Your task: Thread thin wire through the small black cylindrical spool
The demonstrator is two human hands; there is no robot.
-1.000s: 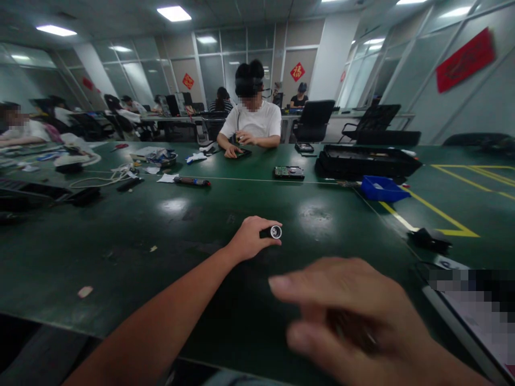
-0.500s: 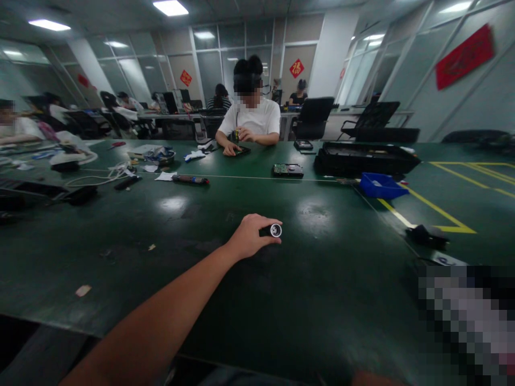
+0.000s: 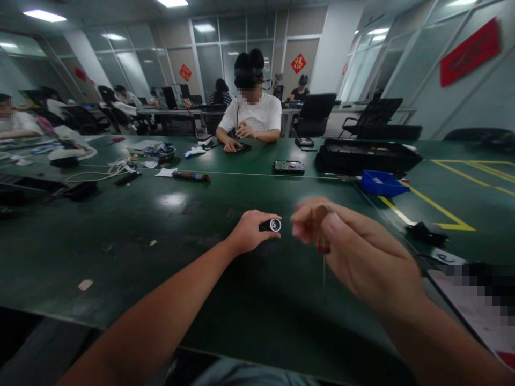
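My left hand (image 3: pixel 250 231) is closed around a black cylinder with a silver-rimmed open end (image 3: pixel 275 225), likely a flashlight body. Its thumb and forefinger grip the sides, and the open end faces right and toward me. Small parts show dimly inside the rim. To the right, my right hand (image 3: pixel 354 241) is raised above the table, slightly blurred. It pinches the reddish-brown handle of a screwdriver (image 3: pixel 323 244), whose thin shaft points straight down. A gap separates the screwdriver from the cylinder.
On the green table (image 3: pixel 169 236) lie an electric screwdriver (image 3: pixel 191 176), a hard drive (image 3: pixel 288 167), a blue bin (image 3: pixel 384 184) and a long black tray (image 3: pixel 366 156). A black object (image 3: pixel 426 233) sits at right. Opposite sits a co-worker (image 3: pixel 249 115) handling a dark item.
My right hand dropped out of view at the lower right, then came back up beside the cylinder with the screwdriver's shaft pointing down. My left hand keeps its hold, almost still.
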